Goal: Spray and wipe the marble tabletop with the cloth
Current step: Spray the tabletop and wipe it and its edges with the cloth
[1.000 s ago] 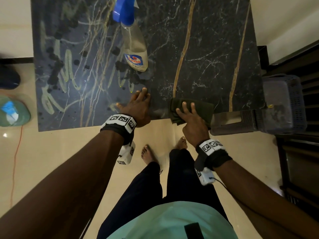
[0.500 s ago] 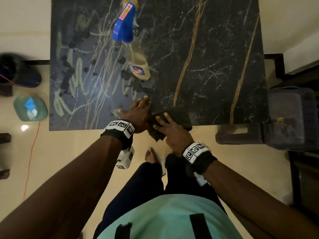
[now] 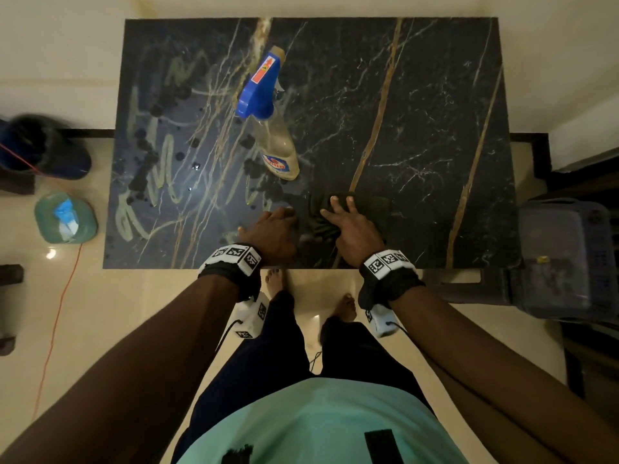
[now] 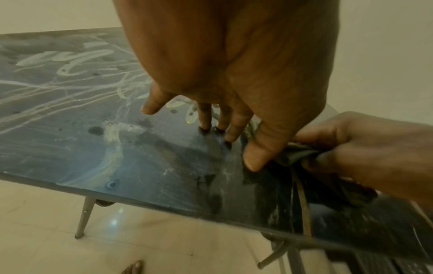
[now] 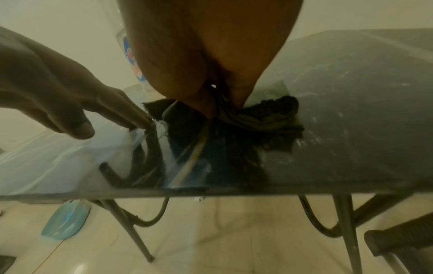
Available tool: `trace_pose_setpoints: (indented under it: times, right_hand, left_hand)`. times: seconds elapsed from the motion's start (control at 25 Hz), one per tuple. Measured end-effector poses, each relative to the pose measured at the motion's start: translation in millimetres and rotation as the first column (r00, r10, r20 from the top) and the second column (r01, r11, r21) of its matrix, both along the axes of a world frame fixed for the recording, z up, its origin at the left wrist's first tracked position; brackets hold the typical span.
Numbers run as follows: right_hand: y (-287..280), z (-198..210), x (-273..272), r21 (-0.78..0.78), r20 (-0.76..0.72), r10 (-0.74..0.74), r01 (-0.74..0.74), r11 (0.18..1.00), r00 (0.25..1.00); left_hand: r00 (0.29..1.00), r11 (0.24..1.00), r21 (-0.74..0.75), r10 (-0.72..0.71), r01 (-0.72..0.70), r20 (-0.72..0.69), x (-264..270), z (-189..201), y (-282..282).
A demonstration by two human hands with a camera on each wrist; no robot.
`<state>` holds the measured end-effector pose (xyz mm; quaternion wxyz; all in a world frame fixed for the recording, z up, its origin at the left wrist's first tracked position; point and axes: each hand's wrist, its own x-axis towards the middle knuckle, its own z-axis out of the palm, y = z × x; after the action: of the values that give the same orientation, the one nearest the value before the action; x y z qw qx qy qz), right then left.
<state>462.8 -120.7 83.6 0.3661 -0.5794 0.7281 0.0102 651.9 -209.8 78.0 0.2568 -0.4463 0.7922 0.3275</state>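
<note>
Cloth (image 3: 348,212), dark and bunched, lies on the marble tabletop (image 3: 418,105) close to its near edge, roughly midway along that edge, with its longer side running left to right. Across it lies the right hand (image 3: 351,229), back upward and fingers aimed at the far side of the table; in the right wrist view the thumb and fingers close round a gathered fold of the fabric (image 5: 257,122), so this hand grips the cloth. Just beside it, the left hand (image 3: 273,231) rests on the bare stone with straight, slightly spread fingers, whose tips (image 4: 203,124) touch the surface in the left wrist view; it holds nothing and sits against the cloth's left edge. Both forearms reach in from the near side, each wrist banded with a marker cuff. Farther back stands the spray bottle (image 3: 271,128), with its blue trigger head (image 3: 258,90) pointing toward the far edge. Pale smeared streaks (image 3: 160,162) and dark droplets cover the left half of the tabletop.
</note>
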Motion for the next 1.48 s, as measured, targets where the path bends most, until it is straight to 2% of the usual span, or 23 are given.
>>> trace_pose_setpoints:
  times: [0.08,0.12,0.2,0.28,0.48,0.72,0.92,1.2,1.48]
  right_hand:
    - [-16,6,1,0.003,-0.011,0.006,-0.006,1.000,1.000]
    - [-20,9,1,-0.006,-0.015,-0.003,0.003,1.000,1.000]
    - [-28,15,1,-0.045,-0.030,-0.028,0.026,0.999,0.999]
    - [-34,20,-1,-0.094,-0.039,-0.052,0.048,0.994,0.998]
    - [-45,35,-15,-0.181,-0.055,-0.110,0.098,0.979,0.992]
    - [-24,44,-50,-0.201,-0.064,-0.188,0.172,0.964,0.980]
    - [15,48,-100,-0.210,-0.112,-0.278,0.251,0.945,0.954]
    - [81,54,-179,-0.232,-0.141,-0.410,0.373,0.899,0.901]
    - [113,49,-212,-0.230,-0.124,-0.425,0.390,0.892,0.897]
  left_hand:
    - [0.963,0.973,-0.039,0.217,-0.226,-0.161,-4,13,-19]
    - [0.900,0.922,-0.070,0.352,-0.381,-0.256,-5,18,-29]
    - [0.727,0.780,-0.055,0.552,-0.623,-0.408,-8,26,-51]
    - [0.637,0.730,-0.017,0.585,-0.683,-0.502,-17,30,-63]
    - [0.602,0.733,-0.061,0.505,-0.678,-0.619,-40,35,-71]
    - [0.692,0.780,-0.165,0.410,-0.604,-0.594,-71,40,-63]
    - [0.726,0.852,-0.134,0.337,-0.506,-0.599,-146,43,-33]
    - [0.739,0.898,-0.113,0.273,-0.426,-0.616,-251,36,9]
    - [0.775,0.923,-0.133,0.217,-0.360,-0.594,-276,25,24]
